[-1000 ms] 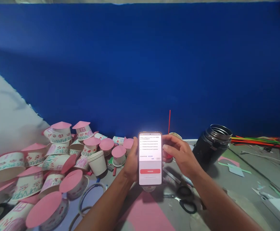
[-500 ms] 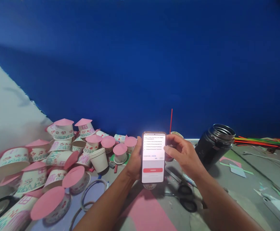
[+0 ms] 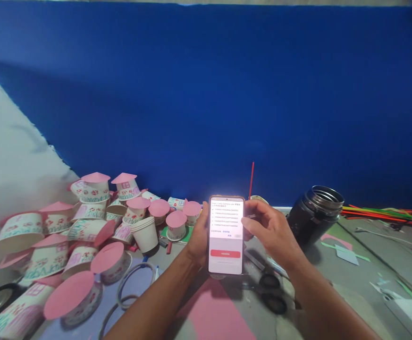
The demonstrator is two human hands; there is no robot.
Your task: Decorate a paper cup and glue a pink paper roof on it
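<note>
Phone [image 3: 226,241] barely shifted, its on-screen list [image 3: 226,218] a row longer — near five o'clock, held in left hand [image 3: 198,238], right hand [image 3: 270,229] at its three-o'clock edge, grip unclear, paper cups [image 3: 88,230] toward eight.

I see the left hand [image 3: 198,238] gripping a lit smartphone [image 3: 226,262]; the right hand [image 3: 272,231] is at its right edge, though I can't quite tell whether the fingertips touch. I have pink-roofed paper cups [image 3: 87,231] heaped left, black-handled scissors [image 3: 278,310] near right, an uncapped black thermos [image 3: 302,222] farther right.
</note>
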